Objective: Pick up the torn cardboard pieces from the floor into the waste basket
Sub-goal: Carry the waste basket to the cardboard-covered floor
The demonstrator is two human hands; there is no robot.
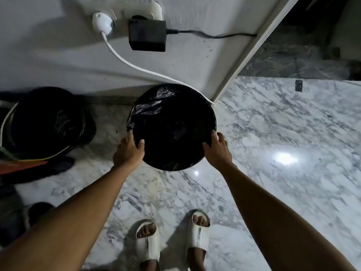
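A round waste basket lined with a black plastic bag stands on the marble floor against the white wall. My left hand grips its near left rim, fingers curled over the edge. My right hand grips the near right rim the same way. The inside of the basket is dark and I cannot make out its contents. No torn cardboard pieces show on the floor in this view.
A black bag with cords and dark items sits at the left. On the wall, a white plug and cable and a black adapter hang above the basket. A door frame stands right. My feet in white slippers stand below.
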